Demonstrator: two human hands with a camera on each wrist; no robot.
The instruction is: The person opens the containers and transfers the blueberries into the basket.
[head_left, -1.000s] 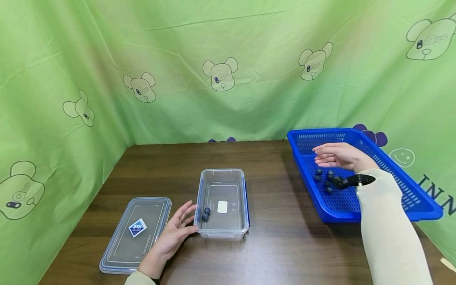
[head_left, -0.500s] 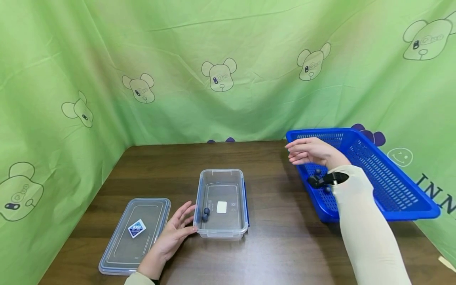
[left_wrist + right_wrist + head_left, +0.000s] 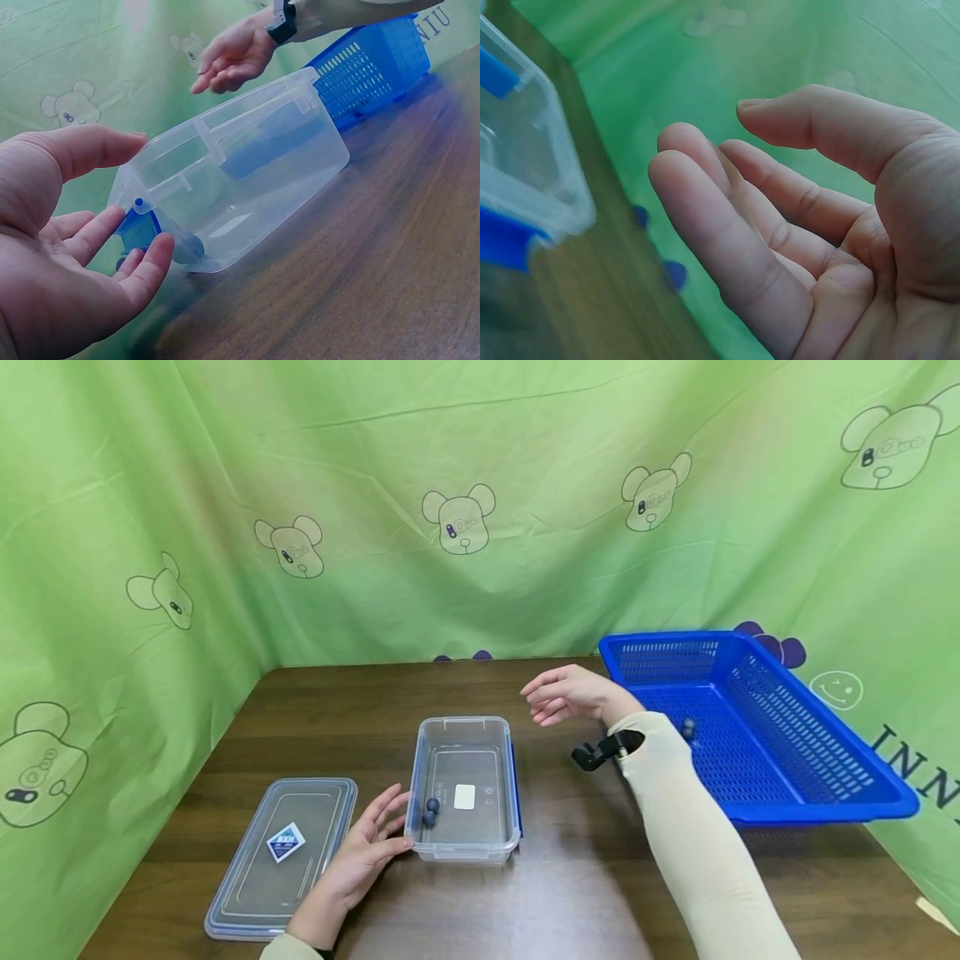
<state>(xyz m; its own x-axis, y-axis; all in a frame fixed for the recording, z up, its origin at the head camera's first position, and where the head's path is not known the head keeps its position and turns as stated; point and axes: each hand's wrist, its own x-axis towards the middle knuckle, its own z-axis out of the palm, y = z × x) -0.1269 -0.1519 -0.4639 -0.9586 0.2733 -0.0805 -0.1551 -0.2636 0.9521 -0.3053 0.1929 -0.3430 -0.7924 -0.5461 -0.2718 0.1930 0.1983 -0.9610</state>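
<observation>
A clear plastic food container [image 3: 465, 785] without its lid stands mid-table, with two dark round berries that look like blueberries [image 3: 431, 812] inside near its left wall. My left hand [image 3: 367, 847] rests beside its near left corner, the thumb touching there and the fingers relaxed along the side. Over the table, between container and blue basket [image 3: 772, 752], hovers my right hand [image 3: 573, 695]. The right wrist view shows its fingers [image 3: 712, 232] loosely bent and nothing visible in the palm. Dark berries [image 3: 688, 728] lie in the basket; my right sleeve covers part of it.
The container's clear lid [image 3: 285, 852], with a blue diamond label, lies flat at the left. A green curtain [image 3: 465, 602] hangs behind the wooden table [image 3: 375, 718]. A blue latch [image 3: 139, 225] hangs on the container's side.
My right hand has moved left, out from over the blue basket toward the container. My left hand stays at the container, and the berries inside it have not moved.
</observation>
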